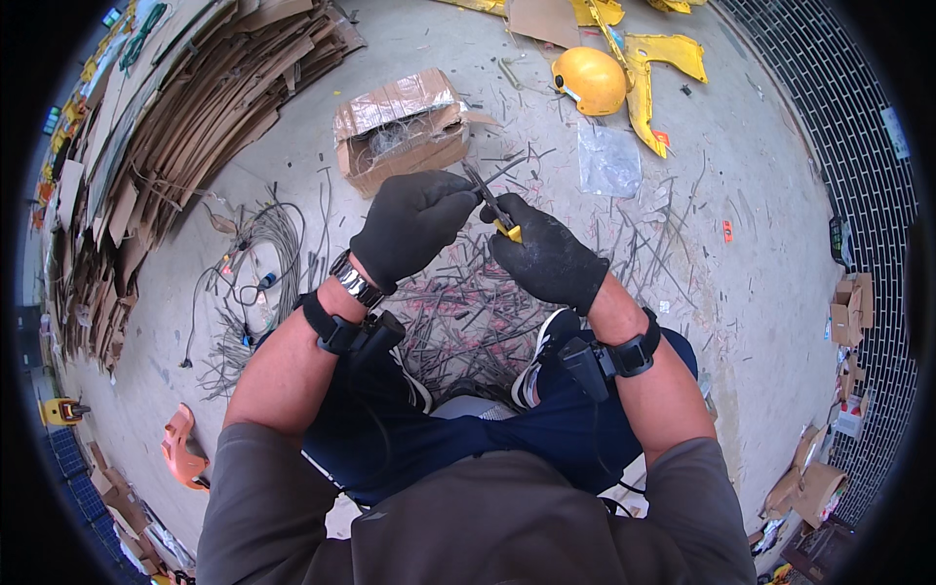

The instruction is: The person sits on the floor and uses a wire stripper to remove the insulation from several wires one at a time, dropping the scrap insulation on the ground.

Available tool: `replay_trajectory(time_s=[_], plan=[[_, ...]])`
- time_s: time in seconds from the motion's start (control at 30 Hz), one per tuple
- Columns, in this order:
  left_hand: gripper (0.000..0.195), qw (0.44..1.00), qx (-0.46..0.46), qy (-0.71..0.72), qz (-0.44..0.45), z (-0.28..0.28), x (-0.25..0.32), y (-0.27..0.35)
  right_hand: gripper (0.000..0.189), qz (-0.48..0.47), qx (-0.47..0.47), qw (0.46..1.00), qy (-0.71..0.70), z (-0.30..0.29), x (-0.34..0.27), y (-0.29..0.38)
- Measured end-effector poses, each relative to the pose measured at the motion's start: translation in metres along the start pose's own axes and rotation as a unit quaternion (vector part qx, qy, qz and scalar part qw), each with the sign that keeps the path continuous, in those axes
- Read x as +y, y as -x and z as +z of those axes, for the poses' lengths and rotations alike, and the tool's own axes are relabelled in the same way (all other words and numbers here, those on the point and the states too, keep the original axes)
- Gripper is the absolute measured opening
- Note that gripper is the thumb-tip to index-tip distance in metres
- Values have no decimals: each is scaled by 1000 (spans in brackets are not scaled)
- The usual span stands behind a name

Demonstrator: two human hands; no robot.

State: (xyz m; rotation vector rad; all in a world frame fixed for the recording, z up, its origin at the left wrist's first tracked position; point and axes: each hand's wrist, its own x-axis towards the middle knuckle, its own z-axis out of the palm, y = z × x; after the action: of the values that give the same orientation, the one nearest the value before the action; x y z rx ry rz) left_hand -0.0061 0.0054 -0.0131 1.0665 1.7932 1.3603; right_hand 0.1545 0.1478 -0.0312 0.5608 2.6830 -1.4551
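Note:
My right hand (548, 252), in a dark glove, is closed round a pair of pliers or cutters (501, 208) with yellow on the handles; the metal jaws point up and left. My left hand (417, 223), gloved too, has its fingers bent at the jaws and pinches a dark piece of cable, which is mostly hidden. A thin dark cable length (507, 170) sticks out up and right beside the jaws. Below both hands, many short cut cable pieces (468, 314) and reddish wire scraps lie on the concrete floor between my shoes.
An opened cardboard box (409, 157) with clear plastic inside stands just beyond my left hand. Coiled cables (274, 234) lie left, near stacked flattened cardboard (190, 110). A yellow helmet-like shell (591, 80), yellow plastic panels (640, 95) and a clear bag (608, 159) lie ahead on the right.

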Motion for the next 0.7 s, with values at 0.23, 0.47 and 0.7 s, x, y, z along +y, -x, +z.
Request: replay_trajectory(time_s=[0.23, 0.47, 0.7], plan=[[24, 999, -1, 39, 2, -4, 4, 2, 40, -30, 23, 999, -26, -1, -12, -3], [27, 996, -88, 8, -6, 1, 1, 3, 50, -32, 27, 946, -322, -16, -13, -11], [23, 996, -84, -33, 18, 3, -12, -1, 30, -26, 2, 938, -345, -25, -19, -8]])
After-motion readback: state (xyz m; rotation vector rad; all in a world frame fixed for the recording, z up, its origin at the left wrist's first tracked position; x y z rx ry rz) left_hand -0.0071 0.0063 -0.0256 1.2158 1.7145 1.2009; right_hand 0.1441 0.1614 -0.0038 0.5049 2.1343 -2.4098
